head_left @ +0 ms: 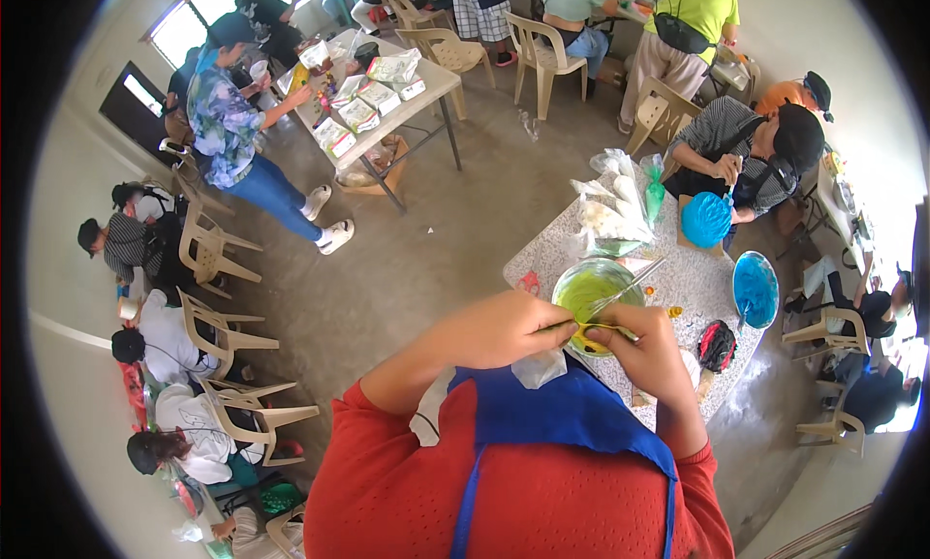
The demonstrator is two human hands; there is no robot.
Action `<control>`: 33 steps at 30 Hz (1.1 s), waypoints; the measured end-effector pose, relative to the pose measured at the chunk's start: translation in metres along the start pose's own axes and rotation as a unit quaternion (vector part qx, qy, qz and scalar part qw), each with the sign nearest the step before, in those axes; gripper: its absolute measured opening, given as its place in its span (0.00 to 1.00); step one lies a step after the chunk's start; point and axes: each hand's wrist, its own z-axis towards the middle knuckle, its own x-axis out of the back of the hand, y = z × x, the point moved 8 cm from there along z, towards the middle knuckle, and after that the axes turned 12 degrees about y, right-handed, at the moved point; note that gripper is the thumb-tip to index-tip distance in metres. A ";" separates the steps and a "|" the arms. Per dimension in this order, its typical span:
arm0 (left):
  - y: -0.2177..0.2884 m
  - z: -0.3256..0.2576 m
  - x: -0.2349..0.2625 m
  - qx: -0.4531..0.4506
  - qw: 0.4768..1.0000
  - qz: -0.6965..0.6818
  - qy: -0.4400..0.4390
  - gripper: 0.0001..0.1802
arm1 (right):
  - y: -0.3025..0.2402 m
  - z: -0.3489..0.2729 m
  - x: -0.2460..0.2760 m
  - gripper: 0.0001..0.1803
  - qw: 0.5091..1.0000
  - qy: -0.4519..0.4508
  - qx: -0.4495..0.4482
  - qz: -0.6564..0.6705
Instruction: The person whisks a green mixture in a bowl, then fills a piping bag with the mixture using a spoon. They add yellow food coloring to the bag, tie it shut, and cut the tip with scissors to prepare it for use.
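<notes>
Glossy clear bowl point(593, 286), speckled matt stone-look table point(693, 280), crinkly clear plastic bags point(612, 210), matt blue cloth apron point(567, 414).

**What we wear**

We wear a red short-sleeved top — its sleeves end above the elbows, leaving our forearms bare. Over it lies a blue apron with a bib across the chest and a narrow blue strap running down the front. A scrap of white cloth or paper peeks out at the bib's upper edge. Our left hand point(504, 328) and right hand point(644, 351) are ungloved — no rings or watch visible.
</notes>
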 end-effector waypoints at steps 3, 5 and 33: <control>-0.002 0.002 -0.002 0.001 1.000 0.000 0.000 0.14 | 0.019 -0.001 0.008 0.09 1.000 -0.001 -0.020 -0.007; -0.004 0.003 -0.003 0.016 1.000 -0.002 -0.012 0.14 | 0.021 -0.001 0.014 0.10 0.999 -0.007 -0.043 -0.005; -0.033 0.035 -0.003 0.109 0.984 -0.101 -0.097 0.17 | 0.061 -0.014 0.093 0.11 0.967 0.234 -0.077 0.070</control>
